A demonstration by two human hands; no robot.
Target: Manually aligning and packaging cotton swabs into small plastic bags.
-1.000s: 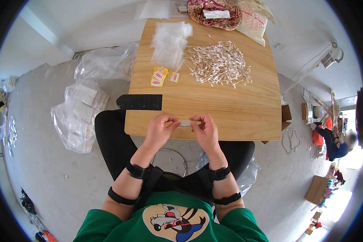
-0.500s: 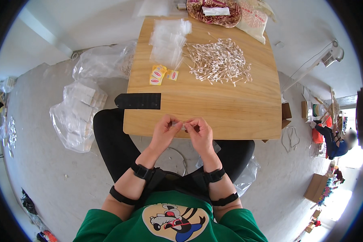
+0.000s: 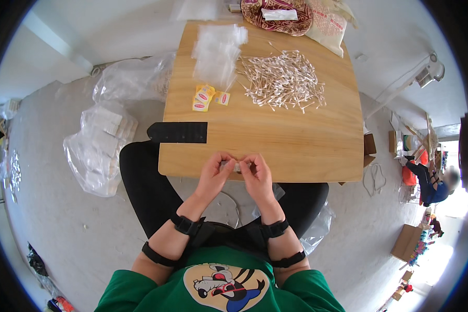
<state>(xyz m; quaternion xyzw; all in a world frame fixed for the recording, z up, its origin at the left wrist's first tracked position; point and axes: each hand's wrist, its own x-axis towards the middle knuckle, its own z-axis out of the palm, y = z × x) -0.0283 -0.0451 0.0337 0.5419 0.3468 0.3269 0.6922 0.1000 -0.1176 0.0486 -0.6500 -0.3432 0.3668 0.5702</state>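
Note:
At the table's near edge, my left hand (image 3: 216, 169) and my right hand (image 3: 255, 173) are close together, thumbs and fingers pinched. Between them sits a small whitish packet (image 3: 237, 167), mostly covered by the fingers; what it contains is too small to make out. Farther off lies a large loose heap of cotton swabs (image 3: 285, 79). Left of the heap, clear plastic bags (image 3: 217, 54) are spread in an overlapping pile. Several yellow cards (image 3: 203, 94) with red-and-white labels rest just below the bags.
The wooden table (image 3: 275, 135) has a black strap-like piece (image 3: 178, 132) over its left edge. A patterned cloth (image 3: 275, 23) and a cream cloth bag (image 3: 326, 26) lie at the far edge. Filled plastic sacks (image 3: 100, 151) stand on the left floor. Another person (image 3: 436, 188) sits far right.
Both hands stay at the near edge with the packet between them. The fingers have shifted slightly, and a little more of the packet shows by the right thumb.

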